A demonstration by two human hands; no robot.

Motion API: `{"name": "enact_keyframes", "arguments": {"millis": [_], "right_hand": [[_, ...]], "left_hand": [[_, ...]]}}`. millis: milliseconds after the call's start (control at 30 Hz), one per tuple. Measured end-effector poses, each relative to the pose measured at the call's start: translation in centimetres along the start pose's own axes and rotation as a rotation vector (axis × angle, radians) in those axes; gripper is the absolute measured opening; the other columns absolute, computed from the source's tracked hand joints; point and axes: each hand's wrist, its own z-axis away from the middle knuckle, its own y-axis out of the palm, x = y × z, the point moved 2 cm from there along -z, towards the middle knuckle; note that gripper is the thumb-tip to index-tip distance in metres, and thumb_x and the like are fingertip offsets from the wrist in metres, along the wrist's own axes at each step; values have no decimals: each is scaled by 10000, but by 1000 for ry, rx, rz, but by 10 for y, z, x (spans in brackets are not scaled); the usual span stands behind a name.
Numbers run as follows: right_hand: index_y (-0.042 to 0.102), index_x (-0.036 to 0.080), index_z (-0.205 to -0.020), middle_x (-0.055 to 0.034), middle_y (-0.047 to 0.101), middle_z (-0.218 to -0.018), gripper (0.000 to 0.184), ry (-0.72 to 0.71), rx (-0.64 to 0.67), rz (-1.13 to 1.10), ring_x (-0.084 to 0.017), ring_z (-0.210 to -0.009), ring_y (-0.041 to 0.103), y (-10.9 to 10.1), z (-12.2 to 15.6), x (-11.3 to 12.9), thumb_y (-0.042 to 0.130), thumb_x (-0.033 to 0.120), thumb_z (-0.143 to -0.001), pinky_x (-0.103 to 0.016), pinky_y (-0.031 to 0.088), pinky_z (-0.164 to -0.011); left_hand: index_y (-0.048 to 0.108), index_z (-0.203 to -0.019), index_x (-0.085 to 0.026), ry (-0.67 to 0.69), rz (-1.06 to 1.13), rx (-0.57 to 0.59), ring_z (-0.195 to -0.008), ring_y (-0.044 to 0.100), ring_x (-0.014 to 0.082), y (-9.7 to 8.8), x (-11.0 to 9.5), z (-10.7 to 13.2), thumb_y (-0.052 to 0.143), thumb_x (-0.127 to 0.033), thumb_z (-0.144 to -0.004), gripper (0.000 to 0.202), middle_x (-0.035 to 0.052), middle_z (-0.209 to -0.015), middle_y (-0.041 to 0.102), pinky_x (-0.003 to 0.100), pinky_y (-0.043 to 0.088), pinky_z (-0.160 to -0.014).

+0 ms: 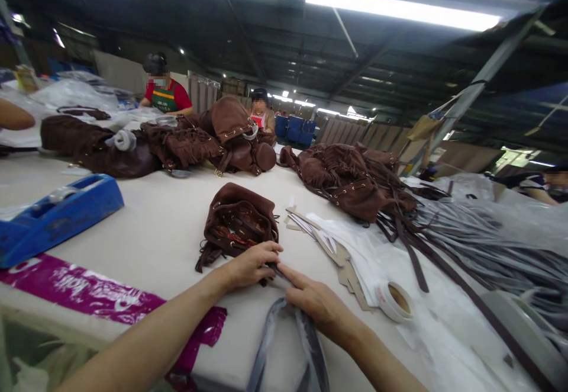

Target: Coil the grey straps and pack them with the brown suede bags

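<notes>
The left hand [251,264] curls narrowly on a brown suede bag [235,220] on the white table [146,244], the right hand [315,306] narrows at its dark strap [276,270], grip unclear, and a loose hold could let the strap slip.

The drawstring bag [237,223] was brown suede, matt and rough-napped; the tape dispenser [57,220] was glossy blue plastic.

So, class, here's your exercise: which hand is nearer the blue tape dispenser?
Left. The left hand lies to the right of the blue tape dispenser in this view, with a gap between them; the right hand is farther away, beyond the left hand.
</notes>
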Motion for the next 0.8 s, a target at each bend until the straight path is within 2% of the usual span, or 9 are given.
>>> {"name": "enact_keyframes", "arguments": {"millis": [100,167,233,333,500,567,667,733,800], "right_hand": [[558,266,-1217,-70,344,-1511,391,155,-242,-307,-237,-1211,535,-5,-1,-1,514,185,-837,-370,450,-984],[458,253,-1325,-101,509,-1363,449,360,-378,-507,-205,-960,643,-6,1,-3,462,306,-879,-351,517,-833],[538,214,-1242,-67,659,-1056,414,477,-332,-606,-189,-769,625,-6,6,1,434,411,-894,-323,512,-702],[657,181,-1030,-16,634,-761,422,492,-201,-660,-204,-743,572,-6,17,15,446,517,-887,-311,467,-674],[601,194,-1148,-67,665,-942,557,539,-251,-940,-250,-915,602,5,36,34,382,635,-888,-368,483,-777],[612,189,-1128,-77,667,-1002,517,481,-252,-992,-265,-985,597,9,34,41,487,608,-853,-390,468,-860],[649,187,-1023,-65,675,-1006,433,455,-329,-957,-271,-1032,582,3,30,48,729,468,-703,-379,436,-929],[648,186,-899,-47,687,-884,340,514,-397,-1064,-234,-912,624,-8,35,49,753,428,-685,-348,476,-849],[603,188,-781,0,634,-646,291,545,-395,-1254,-163,-641,622,-25,51,53,722,448,-726,-279,498,-644]], "left_hand": [[646,-849,-157,-4,-12,-108,-1000,577,188,0,3,-3,598,-85,-779,111,84,-1062,620,291,456,-893],[639,-826,-156,-15,-22,-172,-963,584,180,0,6,-5,598,-109,-795,70,81,-1026,628,282,457,-873],[634,-804,-158,-24,-32,-213,-952,584,180,0,9,-5,596,-123,-799,52,80,-1018,627,284,455,-866],[628,-789,-157,-36,-37,-277,-938,584,183,-1,12,-6,586,-127,-802,53,79,-998,625,295,455,-857],[629,-807,-157,-66,-29,-382,-928,584,187,-2,13,-7,569,-143,-826,64,78,-963,630,315,456,-857],[631,-815,-158,-68,-31,-401,-920,588,185,-3,13,-6,572,-154,-830,62,75,-955,633,314,460,-855],[633,-825,-157,-59,-43,-412,-924,591,183,-4,11,-5,569,-155,-834,64,75,-961,636,314,462,-861],[631,-821,-158,-47,-51,-413,-929,593,182,-6,9,-4,569,-152,-833,64,73,-966,636,314,462,-865],[627,-817,-160,-34,-59,-415,-926,593,180,-8,9,-3,567,-150,-833,63,71,-964,633,313,462,-865]]}}
